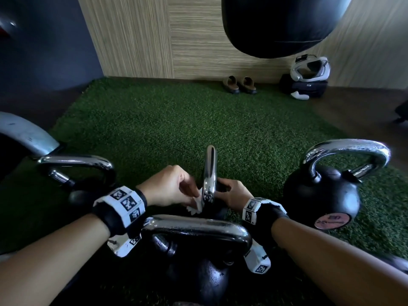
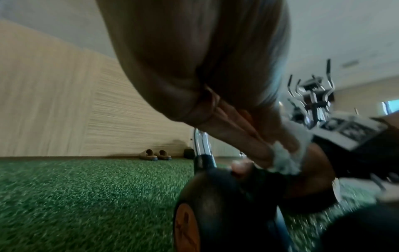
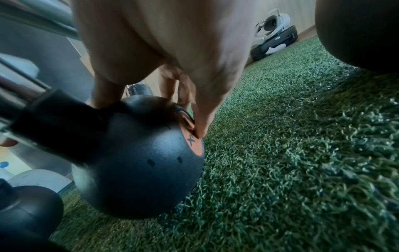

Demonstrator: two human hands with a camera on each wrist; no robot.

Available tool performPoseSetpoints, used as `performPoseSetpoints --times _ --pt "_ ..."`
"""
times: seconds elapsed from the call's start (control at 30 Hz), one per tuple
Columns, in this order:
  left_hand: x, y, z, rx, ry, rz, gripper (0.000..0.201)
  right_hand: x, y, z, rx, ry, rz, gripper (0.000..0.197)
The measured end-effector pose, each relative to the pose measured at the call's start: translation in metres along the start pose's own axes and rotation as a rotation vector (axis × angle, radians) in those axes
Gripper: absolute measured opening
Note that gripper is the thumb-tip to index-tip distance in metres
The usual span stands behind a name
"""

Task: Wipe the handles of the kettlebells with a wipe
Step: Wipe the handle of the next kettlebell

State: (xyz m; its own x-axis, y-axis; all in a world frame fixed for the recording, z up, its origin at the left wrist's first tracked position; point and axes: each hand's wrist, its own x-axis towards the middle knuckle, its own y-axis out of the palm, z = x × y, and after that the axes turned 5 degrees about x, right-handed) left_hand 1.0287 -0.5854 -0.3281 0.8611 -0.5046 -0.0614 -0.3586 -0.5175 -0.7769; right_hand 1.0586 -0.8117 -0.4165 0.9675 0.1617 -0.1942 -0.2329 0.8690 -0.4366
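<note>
Several black kettlebells with chrome handles stand on green turf (image 1: 167, 129). The middle kettlebell (image 1: 218, 210) shows its handle (image 1: 209, 171) edge-on. My left hand (image 1: 192, 195) pinches a white wipe (image 1: 196, 204) against the lower left of that handle. In the left wrist view the fingers (image 2: 254, 146) hold the wipe (image 2: 285, 160) above the ball (image 2: 222, 201), and the handle (image 2: 201, 143) rises behind. My right hand (image 1: 225, 188) grips the ball's top. In the right wrist view this hand (image 3: 151, 117) spans the ball (image 3: 138, 163), fingertips on its orange label (image 3: 194, 145).
A kettlebell (image 1: 196, 226) stands closest to me between my forearms, another (image 1: 322, 195) to the right, one (image 1: 77, 164) to the left. A black punching bag (image 1: 280, 25) hangs ahead. Sandals (image 1: 239, 85) and a headset on a black case (image 1: 309, 71) lie by the wall.
</note>
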Motion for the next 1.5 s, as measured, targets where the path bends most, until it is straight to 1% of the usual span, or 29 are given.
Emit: performPoseSetpoints --times 0.1,0.17,0.23,0.27,0.33,0.4,0.43,0.47,0.5,0.53,0.57,0.6,0.63,0.67,0.73,0.8,0.87,0.97,1.03,1.1,1.2,1.27,1.3,1.33,1.37,1.43,1.5 --pt "-0.001 0.007 0.002 0.094 0.030 -0.079 0.019 0.002 0.001 -0.001 -0.002 0.007 -0.004 0.089" --pt "-0.002 0.008 0.004 0.089 0.026 -0.117 0.019 0.000 0.001 -0.001 -0.004 0.001 -0.008 0.078" --pt "-0.002 0.011 0.005 0.100 0.025 -0.118 0.019 -0.003 0.000 0.001 -0.031 0.003 -0.014 0.062" --pt "-0.001 0.012 0.005 0.108 0.031 -0.106 0.019 -0.003 -0.001 0.003 -0.046 0.003 -0.016 0.057" --pt "0.001 0.010 0.006 0.118 0.036 -0.074 0.018 -0.001 -0.002 0.006 -0.100 0.010 0.001 0.054" --pt "0.003 0.001 0.009 0.131 0.010 -0.054 0.021 0.002 -0.008 0.011 -0.138 0.015 0.076 0.056" --pt "0.004 -0.005 0.010 0.134 -0.009 -0.065 0.024 0.003 -0.013 0.015 -0.138 0.015 0.115 0.055" --pt "0.005 -0.012 0.013 0.128 -0.027 -0.093 0.026 0.005 -0.019 0.021 -0.139 0.004 0.117 0.048" --pt "0.006 -0.021 0.015 0.101 -0.045 -0.136 0.026 0.004 -0.026 0.030 -0.129 -0.028 0.081 0.035" --pt "0.007 -0.029 0.016 0.060 -0.063 -0.186 0.024 0.004 -0.034 0.040 -0.109 -0.073 -0.007 0.024" --pt "0.007 -0.039 0.015 0.014 -0.080 -0.236 0.020 0.003 -0.040 0.051 -0.081 -0.133 -0.116 0.019" --pt "0.007 -0.047 0.013 -0.035 -0.088 -0.286 0.021 0.002 -0.046 0.063 -0.030 -0.207 -0.196 0.016" --pt "0.007 -0.056 0.009 -0.087 -0.086 -0.335 0.028 0.001 -0.050 0.074 0.055 -0.275 -0.213 0.016" --pt "0.007 -0.063 0.005 -0.139 -0.072 -0.377 0.034 -0.001 -0.053 0.087 0.151 -0.329 -0.166 0.017" --pt "0.009 -0.073 -0.006 -0.223 -0.031 -0.420 0.038 -0.008 -0.053 0.110 0.256 -0.383 -0.022 0.026" --pt "0.011 -0.079 -0.016 -0.299 0.002 -0.422 0.039 -0.014 -0.052 0.125 0.295 -0.429 0.077 0.034" --pt "0.013 -0.082 -0.023 -0.339 0.027 -0.394 0.042 -0.016 -0.049 0.132 0.378 -0.448 0.115 0.041" --pt "0.014 -0.083 -0.027 -0.322 0.044 -0.333 0.046 -0.016 -0.048 0.132 0.461 -0.438 0.091 0.041" --pt "0.016 -0.081 -0.027 -0.316 0.040 -0.324 0.041 -0.015 -0.049 0.131 0.440 -0.451 0.053 0.039" --pt "0.019 -0.078 -0.029 -0.223 0.041 -0.372 0.030 -0.012 -0.046 0.129 0.403 -0.465 -0.013 0.036" --pt "0.026 -0.071 -0.030 -0.022 0.065 -0.500 0.029 -0.009 -0.039 0.128 0.358 -0.477 -0.118 0.031" --pt "0.027 -0.069 -0.033 0.074 0.067 -0.537 0.018 -0.005 -0.040 0.124 0.359 -0.441 -0.178 0.024" --pt "0.027 -0.069 -0.030 0.123 0.050 -0.526 0.019 -0.001 -0.042 0.119 0.358 -0.411 -0.223 0.018" --pt "0.027 -0.067 -0.026 0.176 0.019 -0.481 0.026 0.002 -0.044 0.113 0.346 -0.372 -0.280 0.011" --pt "0.027 -0.065 -0.019 0.232 -0.029 -0.396 0.036 0.005 -0.046 0.105 0.328 -0.327 -0.345 0.007" --pt "0.028 -0.052 -0.005 0.319 -0.138 -0.137 0.068 0.013 -0.050 0.084 0.285 -0.193 -0.450 0.010" --pt "0.030 -0.032 0.012 0.401 -0.205 0.113 0.102 0.015 -0.049 0.062 0.193 -0.052 -0.452 0.015"
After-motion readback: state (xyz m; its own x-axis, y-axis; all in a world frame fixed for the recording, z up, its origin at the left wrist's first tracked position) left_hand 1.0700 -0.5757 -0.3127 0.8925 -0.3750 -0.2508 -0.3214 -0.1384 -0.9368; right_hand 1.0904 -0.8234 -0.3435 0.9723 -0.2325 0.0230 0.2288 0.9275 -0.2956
